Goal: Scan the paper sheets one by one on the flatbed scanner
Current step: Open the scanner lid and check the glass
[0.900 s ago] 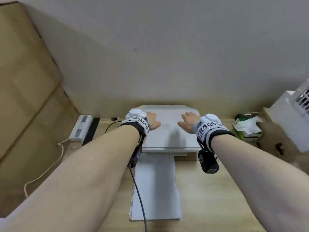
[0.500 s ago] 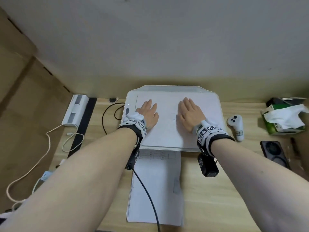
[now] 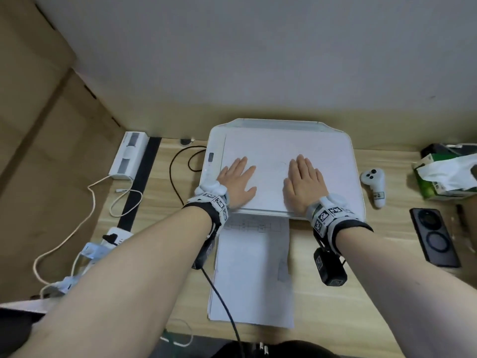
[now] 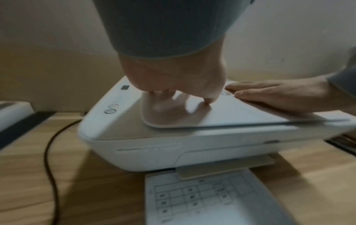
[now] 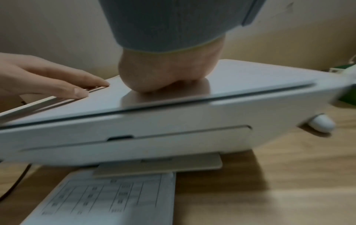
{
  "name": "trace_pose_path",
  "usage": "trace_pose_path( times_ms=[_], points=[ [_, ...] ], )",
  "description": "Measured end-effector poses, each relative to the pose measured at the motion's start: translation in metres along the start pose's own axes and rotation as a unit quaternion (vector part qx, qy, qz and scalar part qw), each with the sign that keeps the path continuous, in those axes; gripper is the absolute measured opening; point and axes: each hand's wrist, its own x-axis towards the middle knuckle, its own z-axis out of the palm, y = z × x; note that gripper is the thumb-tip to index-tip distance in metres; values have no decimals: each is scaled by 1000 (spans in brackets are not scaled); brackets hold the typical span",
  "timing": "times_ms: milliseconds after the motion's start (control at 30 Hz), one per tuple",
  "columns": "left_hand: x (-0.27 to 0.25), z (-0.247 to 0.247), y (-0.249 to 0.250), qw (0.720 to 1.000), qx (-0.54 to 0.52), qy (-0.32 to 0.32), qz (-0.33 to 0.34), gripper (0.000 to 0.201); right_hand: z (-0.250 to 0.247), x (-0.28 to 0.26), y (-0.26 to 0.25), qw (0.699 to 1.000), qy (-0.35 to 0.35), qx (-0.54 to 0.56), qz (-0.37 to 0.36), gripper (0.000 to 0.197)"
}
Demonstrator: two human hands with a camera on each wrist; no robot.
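Both hands are lying flat on the closed lid [image 3: 284, 161] of the white scanner [image 3: 357, 202], which is sitting against the back edge of the desk [image 3: 361, 293]. The left hand [image 3: 238, 180] is pressing palm-down near the lid's left side, fingers straight and spread, gripping nothing. The right hand [image 3: 304, 186] is doing the same further right, fingers extended and flat, well apart from the other hand. From the left wrist view the lid is looking shut against the scanner body, with a thin dark seam along its front. A stack of paper sheets [image 3: 251, 277] is lying on the desk just in front of the scanner, running toward the desk's front edge, its top end tucked under the scanner's tray; the top sheet is showing a printed grid. A small white controller [image 3: 374, 183] is resting just right of the scanner, a dark phone [image 3: 433, 237] and a tissue box [image 3: 446, 174] sitting toward the right edge. A black cable [image 3: 178, 182] is looping on the desk left of the scanner.
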Motion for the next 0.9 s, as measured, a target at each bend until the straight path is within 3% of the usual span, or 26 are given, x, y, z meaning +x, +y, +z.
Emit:
trace_pose_path(
  times_ms=[200, 467, 567, 667, 767, 900],
  points=[
    [-33, 8, -9, 996, 51, -44, 60, 77, -3, -47, 10, 998, -35, -31, -32, 59],
    [-41, 3, 20, 949, 301, -17, 89, 58, -12, -77, 15, 998, -27, -29, -50, 40],
    [-47, -28, 24, 936, 329, 26, 125, 43, -46, -77, 8, 998, 3, -37, -45, 38],
    [-51, -91, 20, 932, 324, 58, 150, 25, -109, -57, -1, 996, 45, -44, -66, 35],
    [-45, -131, 21, 951, 277, 84, 107, 24, -157, -36, -8, 998, 49, -28, -42, 34],
    [-17, -194, 21, 970, 191, 147, -33, 57, -222, 13, -21, 995, 82, -58, -13, 31]
  ],
)
